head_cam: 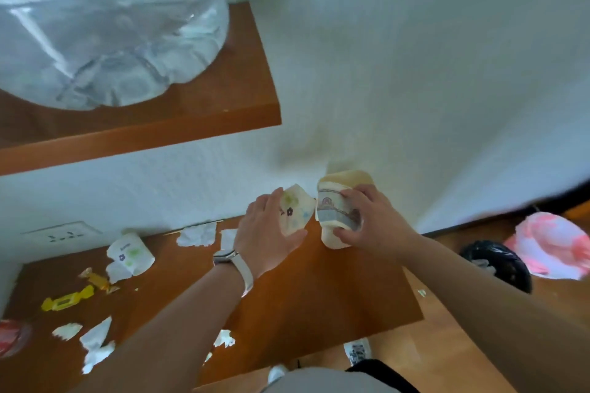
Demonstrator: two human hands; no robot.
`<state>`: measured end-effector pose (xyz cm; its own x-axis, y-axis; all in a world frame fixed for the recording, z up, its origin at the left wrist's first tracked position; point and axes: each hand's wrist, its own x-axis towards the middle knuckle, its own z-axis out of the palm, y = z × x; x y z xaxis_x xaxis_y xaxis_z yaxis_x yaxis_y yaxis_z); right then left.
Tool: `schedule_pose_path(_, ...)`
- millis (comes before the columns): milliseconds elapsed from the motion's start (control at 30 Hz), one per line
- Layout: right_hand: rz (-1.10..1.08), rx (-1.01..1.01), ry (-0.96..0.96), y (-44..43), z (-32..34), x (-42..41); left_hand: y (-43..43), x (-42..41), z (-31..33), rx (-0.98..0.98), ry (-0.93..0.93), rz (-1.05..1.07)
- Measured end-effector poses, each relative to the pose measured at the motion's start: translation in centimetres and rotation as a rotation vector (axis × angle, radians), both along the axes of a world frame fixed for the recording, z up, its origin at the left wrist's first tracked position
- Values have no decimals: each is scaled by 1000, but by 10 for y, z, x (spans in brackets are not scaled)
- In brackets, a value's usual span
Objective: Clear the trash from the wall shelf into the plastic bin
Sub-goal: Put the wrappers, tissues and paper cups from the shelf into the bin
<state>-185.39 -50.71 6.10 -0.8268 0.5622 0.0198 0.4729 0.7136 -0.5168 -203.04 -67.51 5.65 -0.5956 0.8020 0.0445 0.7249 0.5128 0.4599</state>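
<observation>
My left hand [266,234], with a watch on the wrist, grips a crumpled flowered paper cup [297,209] above the back of the lower wooden shelf [335,303]. My right hand [372,220] holds a cream paper cup with a printed band [336,210] close to the wall. Another flowered paper cup [131,254] lies on its side at the shelf's left. Yellow candy wrappers [67,297] and torn white paper scraps [95,338] are scattered over the shelf. A black-lined bin [498,265] stands on the floor to the right, below the shelf.
An upper wooden shelf [178,124] carries a large clear water bottle [105,29] close to the camera. A wall socket [62,234] sits at the left. A pink and white bag [552,246] lies beside the bin. A red object [11,337] is at the shelf's left edge.
</observation>
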Motion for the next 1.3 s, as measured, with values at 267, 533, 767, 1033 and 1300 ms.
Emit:
schedule_pose_path(267, -89, -40, 20, 54, -15, 25, 80, 31, 13, 16, -102, -24)
schedule_pose_path(533, 37, -56, 33, 80, -26, 23, 111, 47, 10, -65, -96, 42)
schedule_pose_path(767, 158, -93, 11, 93, -26, 19, 115, 51, 6, -125, -46, 69)
schedule_pose_path(1033, 206, 39, 12, 105, -29, 26, 116, 51, -8, -170, 93, -65)
schedule_pose_path(1300, 232, 128, -18, 100, -18, 35, 103, 51, -19, -139, 96, -123)
